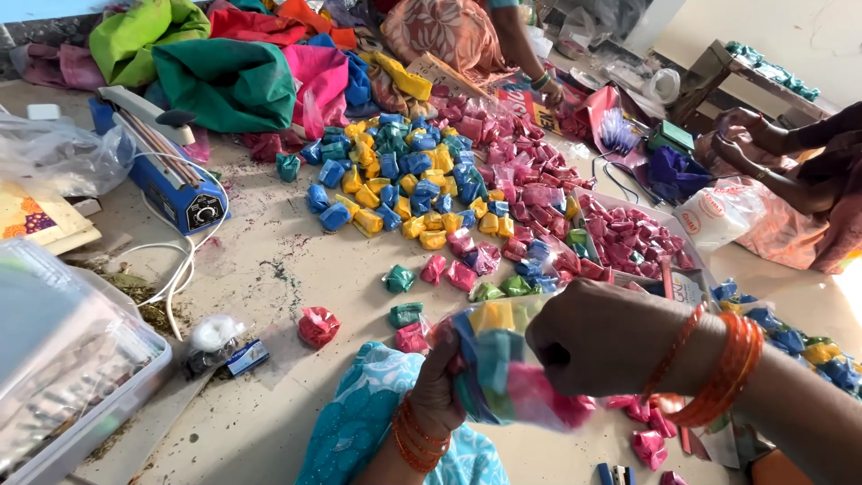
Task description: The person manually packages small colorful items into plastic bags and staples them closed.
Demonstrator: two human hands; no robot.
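Note:
My left hand grips the lower side of a clear plastic bag stuffed with small coloured packets in yellow, blue, green and pink. My right hand, wearing orange bangles, is closed over the bag's right end. The bag is held above my lap, over the turquoise cloth. On the floor ahead lies a spread of loose packets: blue and yellow ones, pink ones, and scattered single ones such as a red packet and a green packet.
A blue heat sealer with a white cable lies at left. A clear plastic box is at lower left. Piles of coloured cloth lie at the back. Other people sit at the top and right; a tray holds pink packets.

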